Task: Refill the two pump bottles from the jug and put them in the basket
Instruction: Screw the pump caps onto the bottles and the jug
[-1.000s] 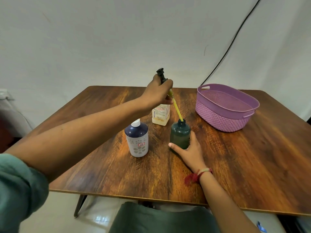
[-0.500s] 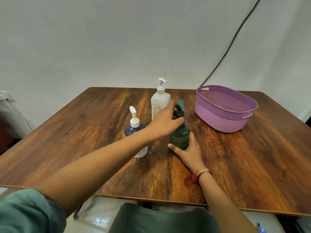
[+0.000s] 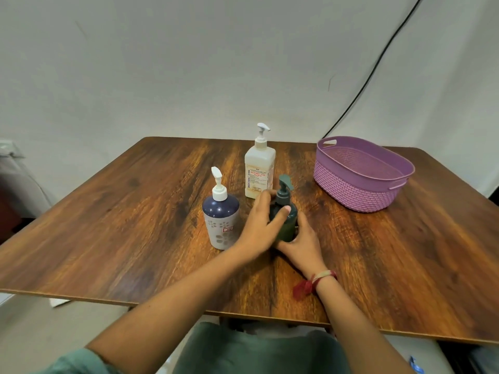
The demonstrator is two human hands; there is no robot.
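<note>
Upright dark green pump bottle (image 3: 288,228), pump head (image 3: 285,182) seated; left hand (image 3: 258,225) grasps shoulder, right hand (image 3: 303,245) grasps base.

Wooden table (image 3: 121,233): green bottle (image 3: 287,228), navy bottle (image 3: 221,220), white bottle (image 3: 259,171), purple basket (image 3: 356,190).

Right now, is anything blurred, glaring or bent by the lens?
Head view: soft, even light and no hard glare, only a dull sheen on the table near its front left edge; the wide lens bows the table's edges; the left hand at the green bottle looks slightly smeared, the basket sharp.
</note>
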